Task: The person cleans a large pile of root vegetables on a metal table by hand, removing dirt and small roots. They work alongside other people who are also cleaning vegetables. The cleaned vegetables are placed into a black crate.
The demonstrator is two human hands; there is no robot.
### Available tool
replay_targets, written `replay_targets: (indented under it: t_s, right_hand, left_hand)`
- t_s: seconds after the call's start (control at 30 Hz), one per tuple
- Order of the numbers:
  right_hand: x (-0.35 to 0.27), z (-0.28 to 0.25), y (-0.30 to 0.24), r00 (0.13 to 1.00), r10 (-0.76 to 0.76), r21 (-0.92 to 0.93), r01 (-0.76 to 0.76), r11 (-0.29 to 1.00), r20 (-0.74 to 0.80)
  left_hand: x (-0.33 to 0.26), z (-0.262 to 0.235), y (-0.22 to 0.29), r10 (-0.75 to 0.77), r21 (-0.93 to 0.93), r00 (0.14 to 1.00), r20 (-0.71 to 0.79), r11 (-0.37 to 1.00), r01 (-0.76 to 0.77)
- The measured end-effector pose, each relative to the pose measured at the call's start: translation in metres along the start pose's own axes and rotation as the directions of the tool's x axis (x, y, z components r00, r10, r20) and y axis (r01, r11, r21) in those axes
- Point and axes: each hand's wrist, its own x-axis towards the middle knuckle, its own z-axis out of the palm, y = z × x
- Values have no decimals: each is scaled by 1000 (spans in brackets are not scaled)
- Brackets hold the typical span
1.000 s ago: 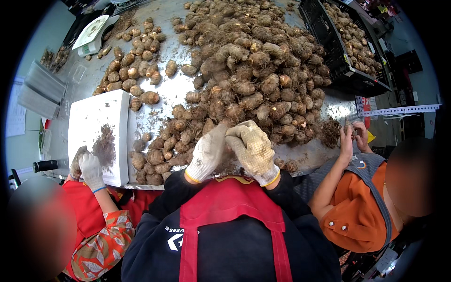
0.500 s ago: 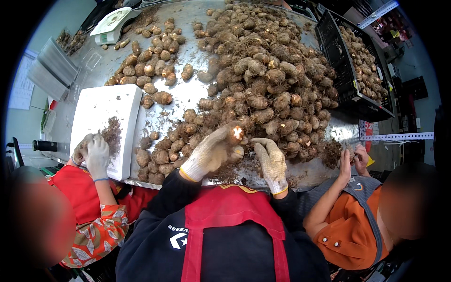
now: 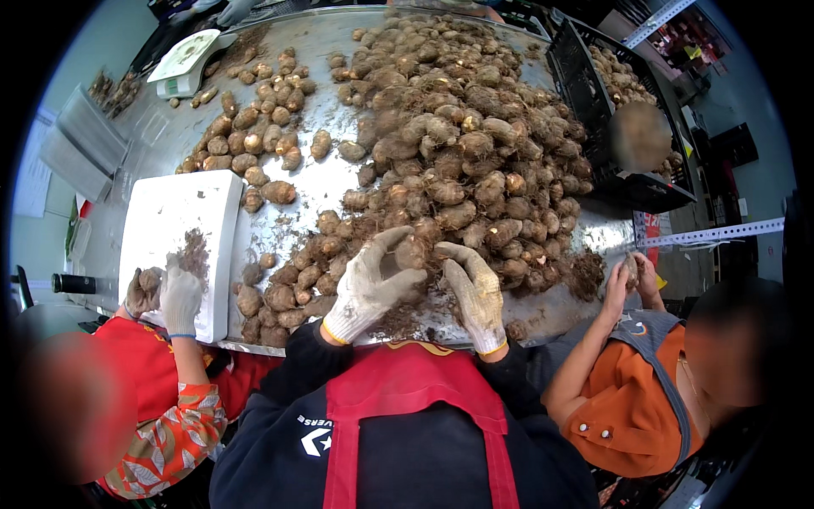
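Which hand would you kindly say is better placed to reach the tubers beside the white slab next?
Probably the left hand: it is nearer those tubers; the right hand lies farther away.

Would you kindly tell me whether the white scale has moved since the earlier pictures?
No; judged against the white box, the white scale stays in place beyond it, though the whole view has shifted.

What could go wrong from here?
1. Drop: the gloved left hand and right hand frame a hairy tuber; how firmly it is held is unclear, so it might slip.
2. Slide: the big heap rises just beyond the hands, so a knock could bring tubers down.
3. Roll-off: the small tuber cluster reaches close to the near edge of the metal table; some might fall.
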Motion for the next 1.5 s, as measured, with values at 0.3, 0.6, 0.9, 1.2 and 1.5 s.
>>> replay_targets:
  t_s: [0.3, 0.6, 0.9, 1.2, 1.5]
  right_hand:
    - [16, 13, -6, 973, -228, -568, 168, 806, -37]
    - [-2, 13, 36, 754, -655, -636, 523, 567, 35]
    - [-1, 15, 66, 764, -602, -659, 330, 676, -234]
    - [-28, 19, 32, 843, -538, -361, 499, 788, -9]
    - [-6, -6, 3, 992, -88, -229, 64, 971, -96]
  left_hand:
    - [3, 10, -18, 303, 374, 953, 15, 882, -286]
    - [4, 13, 6, 247, 374, 915, 319, 854, -361]
    - [9, 22, 17, 387, 349, 857, 340, 794, -497]
    - [31, 11, -1, 433, 422, 896, 101, 796, -433]
    - [12, 2, 5, 229, 271, 969, 92, 931, -246]
